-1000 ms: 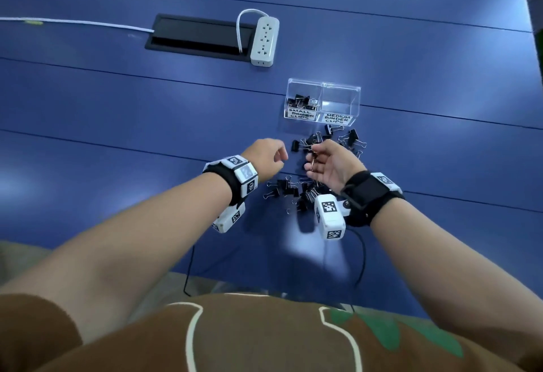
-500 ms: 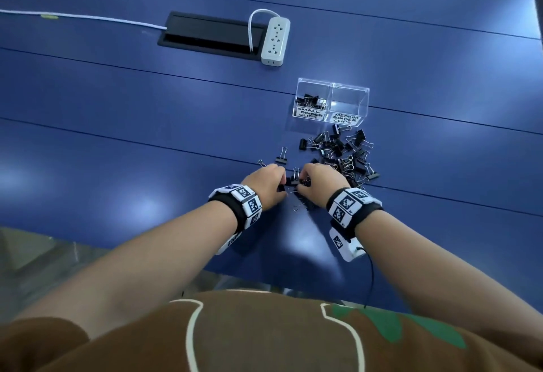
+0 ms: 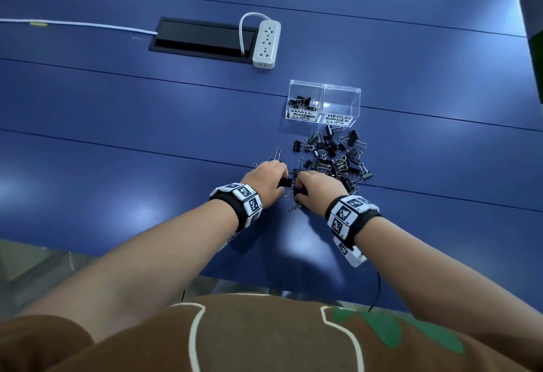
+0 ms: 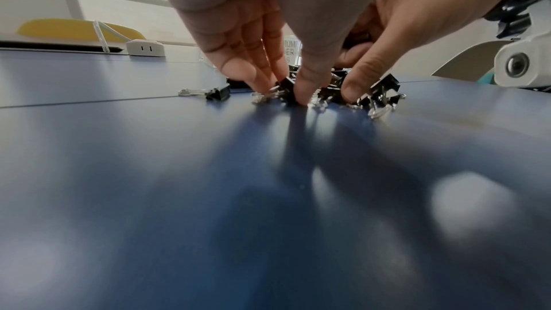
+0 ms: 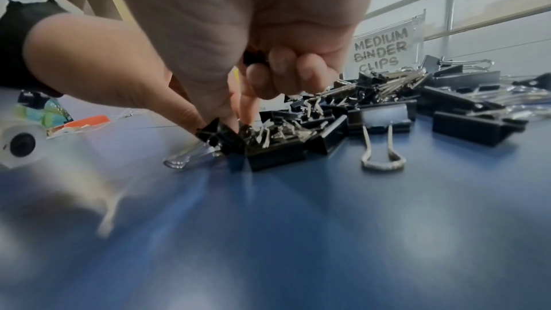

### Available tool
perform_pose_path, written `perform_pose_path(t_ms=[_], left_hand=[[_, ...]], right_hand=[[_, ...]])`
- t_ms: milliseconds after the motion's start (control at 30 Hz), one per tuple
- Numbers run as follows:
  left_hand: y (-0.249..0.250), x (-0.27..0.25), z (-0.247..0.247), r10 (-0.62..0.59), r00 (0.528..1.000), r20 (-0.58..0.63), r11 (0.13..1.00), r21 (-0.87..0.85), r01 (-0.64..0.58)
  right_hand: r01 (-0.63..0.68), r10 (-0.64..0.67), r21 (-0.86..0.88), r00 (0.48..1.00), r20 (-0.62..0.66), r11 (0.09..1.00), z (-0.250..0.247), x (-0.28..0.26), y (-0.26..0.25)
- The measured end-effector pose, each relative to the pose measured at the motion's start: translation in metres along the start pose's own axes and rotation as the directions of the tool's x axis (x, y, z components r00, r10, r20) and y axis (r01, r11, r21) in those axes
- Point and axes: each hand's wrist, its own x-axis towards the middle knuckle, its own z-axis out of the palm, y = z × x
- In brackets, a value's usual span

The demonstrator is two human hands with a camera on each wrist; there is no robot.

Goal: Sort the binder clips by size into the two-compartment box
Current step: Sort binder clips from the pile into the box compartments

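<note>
Black binder clips (image 3: 332, 154) of two sizes lie heaped on the blue table (image 3: 147, 136), in front of the clear two-compartment box (image 3: 323, 89). Its left compartment, labelled small, holds several clips; the right one, labelled medium, holds none. My left hand (image 3: 283, 180) is down at the heap's near left corner. In the left wrist view my left hand (image 4: 283, 93) pinches a small clip (image 4: 286, 84) between thumb and fingers. My right hand (image 3: 298, 189) is beside it, fingertips on the table. In the right wrist view my right hand (image 5: 235, 124) picks at a small clip (image 5: 213, 132) while its curled fingers hold something black (image 5: 253, 57) in the palm.
A white power strip (image 3: 266, 44) and a black cable hatch (image 3: 202, 38) lie at the back, and a white cord (image 3: 73, 23) runs off to the left. Two stray clips (image 3: 277, 154) sit left of the heap. The table's near edge (image 3: 176, 266) is just behind my wrists.
Both hands came down from above the heap to its near left corner. My right hand turned from palm up to palm down, and the fingertips of both hands now meet over the clips.
</note>
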Motion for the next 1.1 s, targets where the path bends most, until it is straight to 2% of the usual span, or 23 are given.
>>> perform_pose_path(t_ms=[167, 267, 333, 400, 567, 633, 733, 800, 867, 967, 1100], left_hand=[[-0.001, 0.003, 0.002, -0.022, 1.0, -0.008, 1.0, 0.016, 0.023], [-0.002, 0.004, 0.004, -0.018, 0.999, -0.04, 0.997, 0.079, 0.021], [-0.003, 0.004, 0.006, -0.015, 0.999, -0.043, 0.996, 0.085, 0.019], [-0.005, 0.005, 0.005, -0.027, 0.999, -0.032, 0.998, 0.053, 0.029], [-0.008, 0.009, -0.005, -0.053, 0.998, -0.041, 0.997, -0.066, 0.05], [-0.006, 0.014, -0.012, -0.062, 0.995, -0.073, 0.99, -0.131, 0.052], [0.001, 0.027, -0.028, -0.095, 0.988, -0.125, 0.973, -0.221, 0.066], [0.006, 0.038, -0.042, -0.12, 0.98, -0.161, 0.964, -0.255, 0.076], [0.011, 0.052, -0.057, -0.14, 0.968, -0.207, 0.956, -0.282, 0.078], [0.018, 0.075, -0.078, -0.136, 0.954, -0.268, 0.956, -0.287, 0.055], [0.029, 0.105, -0.1, -0.072, 0.948, -0.309, 0.967, -0.253, -0.01]], right_hand=[[0.03, -0.031, -0.028, 0.999, -0.017, 0.999, 0.003, 0.009, -0.006], [0.013, -0.013, 0.029, 1.0, 0.002, 1.0, -0.002, 0.014, -0.006], [-0.05, 0.056, 0.197, 0.998, -0.024, 0.979, -0.011, 0.015, -0.003], [-0.103, 0.136, 0.392, 0.989, -0.057, 0.914, -0.023, 0.02, 0.004], [-0.141, 0.273, 0.634, 0.955, -0.115, 0.76, -0.074, 0.049, 0.019], [-0.125, 0.301, 0.622, 0.935, -0.187, 0.773, -0.099, 0.067, 0.019], [-0.134, 0.291, 0.453, 0.91, -0.297, 0.881, -0.128, 0.096, 0.014], [-0.164, 0.26, 0.305, 0.916, -0.306, 0.938, -0.136, 0.109, 0.009], [-0.172, 0.239, 0.242, 0.929, -0.282, 0.955, -0.135, 0.117, 0.006], [-0.13, 0.209, 0.264, 0.931, -0.298, 0.956, -0.131, 0.117, 0.009], [-0.098, 0.217, 0.338, 0.917, -0.335, 0.936, -0.122, 0.103, 0.022]])
